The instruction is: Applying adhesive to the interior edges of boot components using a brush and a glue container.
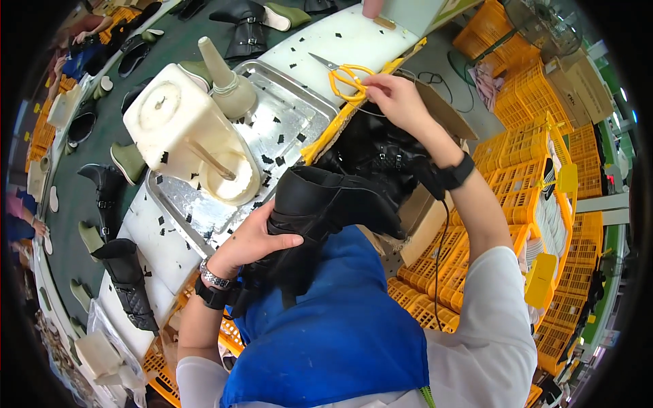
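My left hand (248, 239) is closed around a black boot (326, 204) above my blue apron (333, 319). The thumb presses on its shaft, and the toe points to the right. Farther up, my right hand (396, 98) grips the yellow handles of a pair of scissors (350, 83). Their blades point away to the upper left, over the white work surface and apart from the boot. Just below the right hand, more black boots (381, 146) lie in a cardboard box (416, 238). Part of that pile is hidden by the held boot.
A metal tray (299, 76) carries a white cut-open jug (163, 129), a wooden-handled brush (212, 160) and a beige funnel-shaped container (228, 88). Small black scraps litter it. A green conveyor (75, 194) with boots runs at left. Yellow crates (507, 197) stack up at right.
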A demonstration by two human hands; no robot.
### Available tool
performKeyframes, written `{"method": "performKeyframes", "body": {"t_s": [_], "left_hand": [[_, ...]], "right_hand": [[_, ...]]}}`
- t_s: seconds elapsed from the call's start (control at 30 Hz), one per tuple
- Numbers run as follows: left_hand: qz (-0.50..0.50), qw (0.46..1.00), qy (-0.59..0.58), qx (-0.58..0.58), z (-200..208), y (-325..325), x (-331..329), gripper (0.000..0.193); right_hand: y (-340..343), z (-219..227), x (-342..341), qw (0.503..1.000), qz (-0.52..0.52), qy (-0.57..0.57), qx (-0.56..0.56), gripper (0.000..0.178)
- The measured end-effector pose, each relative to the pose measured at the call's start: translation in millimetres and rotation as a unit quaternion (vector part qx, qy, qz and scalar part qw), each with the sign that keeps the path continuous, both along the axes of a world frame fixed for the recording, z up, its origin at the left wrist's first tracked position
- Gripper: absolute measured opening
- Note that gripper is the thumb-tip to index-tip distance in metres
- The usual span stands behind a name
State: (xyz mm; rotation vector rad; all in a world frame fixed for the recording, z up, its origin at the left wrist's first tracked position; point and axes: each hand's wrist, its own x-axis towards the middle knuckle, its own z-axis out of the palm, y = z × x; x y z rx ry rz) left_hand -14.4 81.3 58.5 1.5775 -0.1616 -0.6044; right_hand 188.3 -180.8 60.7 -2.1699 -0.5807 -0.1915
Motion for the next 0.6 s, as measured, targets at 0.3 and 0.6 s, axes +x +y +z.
{"method": "performKeyframes", "body": {"t_s": [0.3, 0.6], "left_hand": [[0.031, 0.996, -0.073, 0.041, -21, -3, -3, 0.065], [0.041, 0.997, -0.055, 0.040, -10, -2, -4, 0.063]], "right_hand": [[35, -41, 74, 0.939, -0.024, 0.028, -0.343, 0.044], [9, -41, 73, 0.988, -0.093, 0.065, -0.104, 0.066]]}}
